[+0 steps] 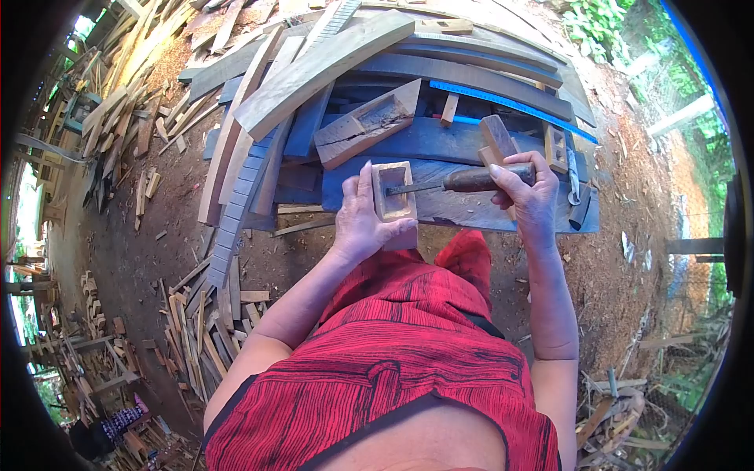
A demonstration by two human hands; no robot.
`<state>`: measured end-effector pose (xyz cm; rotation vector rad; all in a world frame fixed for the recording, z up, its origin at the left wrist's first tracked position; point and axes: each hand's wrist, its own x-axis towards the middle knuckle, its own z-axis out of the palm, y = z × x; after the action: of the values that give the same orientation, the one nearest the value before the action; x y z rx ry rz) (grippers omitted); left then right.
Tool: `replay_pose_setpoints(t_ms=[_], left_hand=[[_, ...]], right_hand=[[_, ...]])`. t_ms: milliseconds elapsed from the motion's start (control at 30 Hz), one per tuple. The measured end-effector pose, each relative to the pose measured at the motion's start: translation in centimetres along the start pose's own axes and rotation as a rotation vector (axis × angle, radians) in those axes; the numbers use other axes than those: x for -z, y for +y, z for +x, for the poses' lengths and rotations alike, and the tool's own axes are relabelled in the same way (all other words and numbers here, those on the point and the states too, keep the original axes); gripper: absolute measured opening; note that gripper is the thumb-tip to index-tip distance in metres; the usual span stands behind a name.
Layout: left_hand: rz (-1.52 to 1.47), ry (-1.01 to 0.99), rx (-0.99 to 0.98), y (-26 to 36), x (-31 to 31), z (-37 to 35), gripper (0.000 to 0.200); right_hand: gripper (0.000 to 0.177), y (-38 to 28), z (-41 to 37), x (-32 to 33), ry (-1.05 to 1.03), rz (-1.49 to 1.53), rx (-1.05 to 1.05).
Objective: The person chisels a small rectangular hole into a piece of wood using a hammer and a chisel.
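My left hand (361,220) is wrapped round a small wooden block (399,214) with a rectangular hollow cut into its face. The fingers lie along its left side and the thumb crosses its lower edge. In my right hand (534,196) is a chisel (469,182), gripped by its dark wooden handle. Its narrow metal blade points left, with the tip inside the block's hollow. Just beyond the hands, a larger hollowed block with a cracked face (369,125) lies tilted on the planks. A short wooden piece (498,135) stands near my right hand.
Stacked dark planks (463,137) form the work surface, with a long pale beam (330,71) across them. A blue ruler (514,104) lies at the back. Scrap wood (196,337) is heaped on the left. A person in checked clothing (118,424) is at the lower left.
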<state>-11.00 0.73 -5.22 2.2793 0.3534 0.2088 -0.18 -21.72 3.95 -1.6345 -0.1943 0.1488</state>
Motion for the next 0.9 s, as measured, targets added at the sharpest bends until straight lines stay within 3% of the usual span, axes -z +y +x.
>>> replay_pose_setpoints(t_ms=[33,100,167,233,267,333,367,400,433,500,567,633,667,767,900], left_hand=[[-0.004,0.003,0.001,0.9,0.3,0.3,0.113],[0.104,0.140,-0.313,3.6,0.6,1.3,0.108],[0.010,0.079,-0.360,6.4,-0.4,2.5,0.102],[-0.037,0.050,-0.626,8.5,-2.3,3.9,0.097],[-0.041,0.065,-0.621,9.1,-3.5,4.6,0.097],[-0.203,0.029,-0.579,9.4,-5.9,5.8,0.069],[-0.208,0.032,-0.580,9.0,-6.6,6.1,0.069],[-0.193,0.032,-0.596,8.9,-6.7,6.3,0.055],[-0.177,0.032,-0.610,8.7,-6.9,6.5,0.040],[-0.203,0.067,-0.625,8.8,-6.6,6.5,0.034],[-0.227,0.108,-0.638,8.7,-6.1,6.5,0.029],[-0.282,0.111,-0.633,8.7,-5.8,6.7,0.032],[-0.282,0.116,-0.634,8.7,-5.8,6.7,0.032],[-0.293,0.106,-0.632,8.4,-6.2,6.7,0.035],[-0.266,0.083,-0.651,8.3,-6.6,6.4,0.036]], right_hand=[[0.026,0.1,0.1,0.1,0.001,0.011,-0.016],[0.026,0.0,0.0,0.2,0.012,-0.002,-0.032],[0.027,-0.1,0.0,0.0,0.003,-0.021,-0.041],[0.027,0.1,0.0,0.1,0.026,-0.032,-0.023],[0.030,0.5,0.0,0.4,0.003,-0.069,-0.029],[0.034,0.7,0.1,0.9,-0.028,-0.116,0.005],[0.037,0.7,0.0,1.3,-0.048,-0.156,0.031],[0.048,0.4,0.0,2.1,-0.139,-0.108,-0.002],[0.048,0.4,0.2,2.7,-0.140,-0.112,-0.002],[0.054,1.1,0.7,4.1,-0.231,0.369,-0.052],[0.062,5.0,2.2,7.1,-0.215,0.361,-0.042],[0.070,6.1,2.9,6.6,0.009,-0.937,0.166],[0.072,6.8,2.5,6.3,-0.001,-1.156,-0.011],[0.073,11.8,2.5,6.2,0.093,-1.212,0.128],[0.060,13.9,4.1,6.8,0.125,-1.139,0.165]])
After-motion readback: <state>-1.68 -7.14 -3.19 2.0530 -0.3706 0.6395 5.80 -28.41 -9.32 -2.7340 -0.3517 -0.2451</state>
